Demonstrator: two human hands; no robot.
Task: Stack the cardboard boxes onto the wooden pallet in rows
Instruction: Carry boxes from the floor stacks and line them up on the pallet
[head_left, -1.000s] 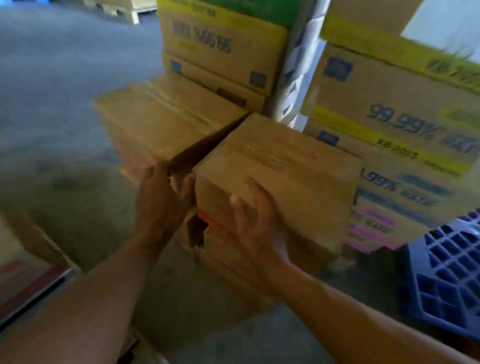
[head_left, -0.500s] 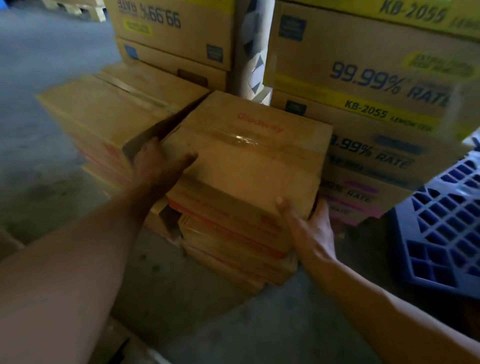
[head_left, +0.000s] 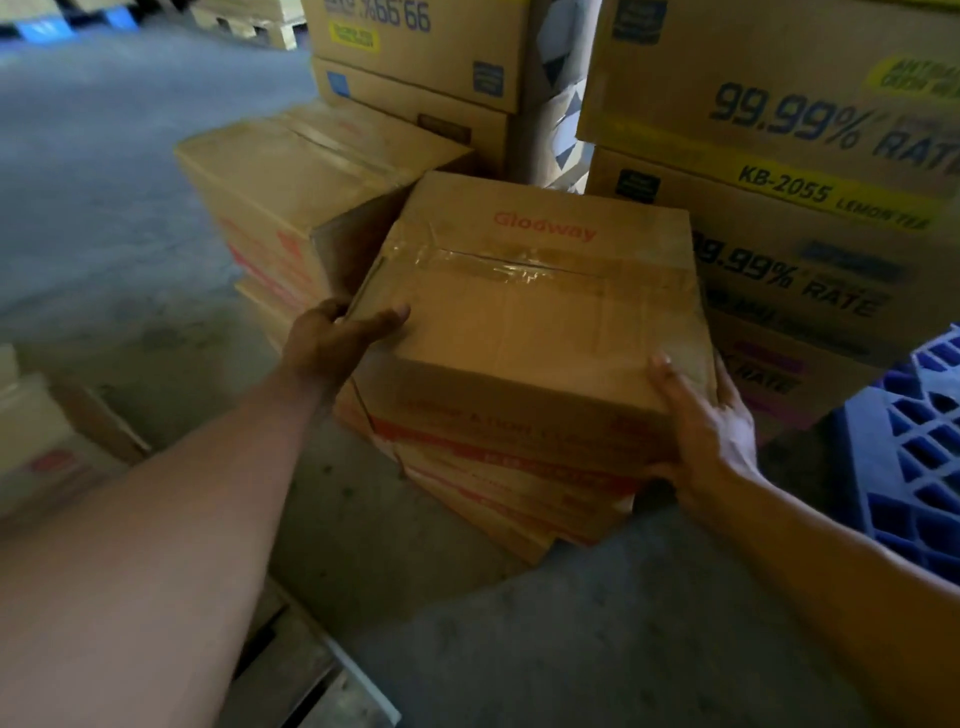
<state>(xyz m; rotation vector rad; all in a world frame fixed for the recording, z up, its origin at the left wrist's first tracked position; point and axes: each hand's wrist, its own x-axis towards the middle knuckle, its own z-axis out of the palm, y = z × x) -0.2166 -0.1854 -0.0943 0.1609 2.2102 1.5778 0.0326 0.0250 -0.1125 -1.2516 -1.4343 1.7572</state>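
Your left hand (head_left: 337, 343) grips the near left corner of the taped cardboard box (head_left: 535, 312), thumb laid across its top. Your right hand (head_left: 701, 415) grips the near right corner, fingers curled round the side. The box is topmost on a stack of like boxes (head_left: 519, 499) on the concrete floor (head_left: 104, 208).

Tan taped box (head_left: 530, 306) (red lettering), yellow-banded brown cartons (head_left: 779, 171) with blue print, blue lattice pallet (head_left: 914, 457).

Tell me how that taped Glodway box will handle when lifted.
Probably stiff: the Glodway box shows square edges, flaps taped shut. Likely weighty, since left hand and right hand both grip opposite sides. Unlikely to roll.
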